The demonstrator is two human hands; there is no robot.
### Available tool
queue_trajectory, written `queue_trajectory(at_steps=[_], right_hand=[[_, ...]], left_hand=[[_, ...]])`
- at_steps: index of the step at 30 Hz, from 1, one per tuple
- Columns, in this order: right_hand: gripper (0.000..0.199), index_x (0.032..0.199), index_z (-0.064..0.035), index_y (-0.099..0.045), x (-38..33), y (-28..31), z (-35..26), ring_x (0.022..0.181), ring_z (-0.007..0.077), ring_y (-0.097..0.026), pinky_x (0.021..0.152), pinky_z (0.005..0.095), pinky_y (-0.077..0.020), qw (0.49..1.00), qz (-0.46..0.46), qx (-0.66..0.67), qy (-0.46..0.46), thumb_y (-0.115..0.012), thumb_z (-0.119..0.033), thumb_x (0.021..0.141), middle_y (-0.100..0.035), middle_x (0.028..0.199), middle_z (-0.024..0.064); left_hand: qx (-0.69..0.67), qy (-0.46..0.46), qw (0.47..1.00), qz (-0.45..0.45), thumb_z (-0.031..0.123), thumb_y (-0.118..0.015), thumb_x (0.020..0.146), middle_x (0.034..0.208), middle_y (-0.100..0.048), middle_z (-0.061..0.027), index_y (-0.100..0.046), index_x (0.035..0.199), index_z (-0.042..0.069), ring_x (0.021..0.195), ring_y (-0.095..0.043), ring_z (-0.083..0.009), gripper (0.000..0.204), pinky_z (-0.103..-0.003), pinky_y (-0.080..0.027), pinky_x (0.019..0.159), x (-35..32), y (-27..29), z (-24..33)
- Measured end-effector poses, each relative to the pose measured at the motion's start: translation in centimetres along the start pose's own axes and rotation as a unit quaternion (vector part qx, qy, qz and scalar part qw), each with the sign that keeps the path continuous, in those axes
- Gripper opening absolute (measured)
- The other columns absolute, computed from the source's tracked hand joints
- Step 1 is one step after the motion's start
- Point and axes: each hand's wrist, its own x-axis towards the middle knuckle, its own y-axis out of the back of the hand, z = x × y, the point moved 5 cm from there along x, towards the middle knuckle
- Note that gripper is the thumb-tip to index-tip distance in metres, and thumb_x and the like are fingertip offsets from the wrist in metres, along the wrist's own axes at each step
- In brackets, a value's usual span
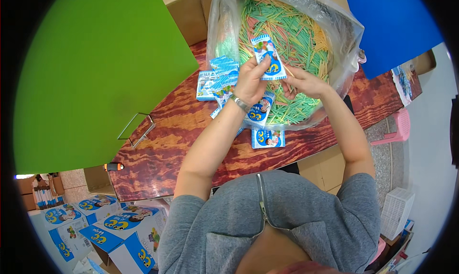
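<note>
Blue-and-white printed paper is showing between the fingers of the left hand [249,82], which is pinching a small flat packet [267,57] and holding it upright over the heap of coloured sticks [291,39]. The fingers are closing narrowly on the packet's lower half, with the thumb lying across its face; a metal wristwatch [240,102] is sitting on that wrist. The right hand [306,82] is hovering just beside the packet, on its right, with the fingers curled in loosely and the fingertips touching a few sticks near the packet's lower corner; I cannot tell whether it is actually gripping any of them.

The sticks, green, yellow and pink, are filling a clear plastic bag [346,39] that is lining a large round tub at the far edge of the wooden table [167,126]. A fanned stack of the same packets [217,78] is lying on the table just left of the left hand, touching the bag's side. Another packet is lying under the left wrist, and a single one [267,138] is lying flat nearer the table's front edge, below both hands. A green board [95,73] is covering the table's left side. Printed cartons [119,226] are standing on the floor at lower left.
</note>
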Motion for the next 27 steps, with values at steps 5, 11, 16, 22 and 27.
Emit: queue_trajectory(at_steps=[5,11,16,22,27], right_hand=[[0.021,0.115,-0.0123,-0.05,0.6,-1.2,1.4,0.073,0.0109,-0.056,0.059,0.0242,-0.0473,0.987,-0.006,0.158,-0.042,-0.05,-0.029,0.101,-0.053,0.084,0.0001],[0.023,0.107,-0.0112,-0.052,-1.6,-0.4,-3.4,0.066,0.0063,-0.054,0.054,0.0225,-0.0455,0.999,0.012,-0.025,-0.02,-0.049,-0.034,0.101,-0.053,0.08,-0.0013],[0.026,0.1,-0.0074,-0.048,-2.6,0.9,-9.1,0.056,0.0107,-0.056,0.05,0.0277,-0.0455,0.947,0.053,-0.307,0.077,-0.048,-0.033,0.102,-0.053,0.068,0.0026],[0.027,0.097,-0.0037,-0.046,-1.8,-1.4,-13.0,0.062,0.0376,-0.06,0.053,0.0454,-0.0443,0.843,0.076,-0.499,0.186,-0.053,-0.03,0.098,-0.058,0.068,0.0196],[0.028,0.098,-0.0004,-0.048,-1.2,-2.9,-14.5,0.072,0.0438,-0.062,0.065,0.0522,-0.0468,0.815,0.069,-0.561,0.131,-0.054,-0.028,0.097,-0.061,0.069,0.0225]], left_hand=[[-0.006,0.01,1.0,-0.021,0.018,-0.061,0.096,0.096,-0.067,-0.0015,-0.06,0.108,0.005,0.083,-0.064,-0.011,0.018,-0.029,-0.051,0.076,0.4,-1.5,-1.1],[0.385,-0.153,0.908,0.07,0.019,-0.072,0.088,0.079,-0.067,-0.0011,-0.062,0.086,0.003,0.068,-0.058,-0.0078,0.018,-0.027,-0.047,0.062,-2.6,2.9,3.7],[0.59,-0.224,0.766,0.122,0.018,-0.079,0.08,0.068,-0.064,-0.0059,-0.06,0.079,0.003,0.057,-0.055,-0.0104,0.024,-0.027,-0.045,0.053,-5.9,3.8,4.8],[0.641,-0.264,0.707,0.141,0.018,-0.083,0.074,0.068,-0.063,-0.0095,-0.06,0.08,0.004,0.057,-0.061,-0.0211,0.028,-0.031,-0.047,0.051,-6.8,3.1,4.8],[0.659,-0.299,0.677,0.133,0.018,-0.082,0.074,0.071,-0.062,-0.0102,-0.06,0.082,0.003,0.06,-0.062,-0.0234,0.028,-0.033,-0.048,0.053,-7.4,2.8,5.3]])
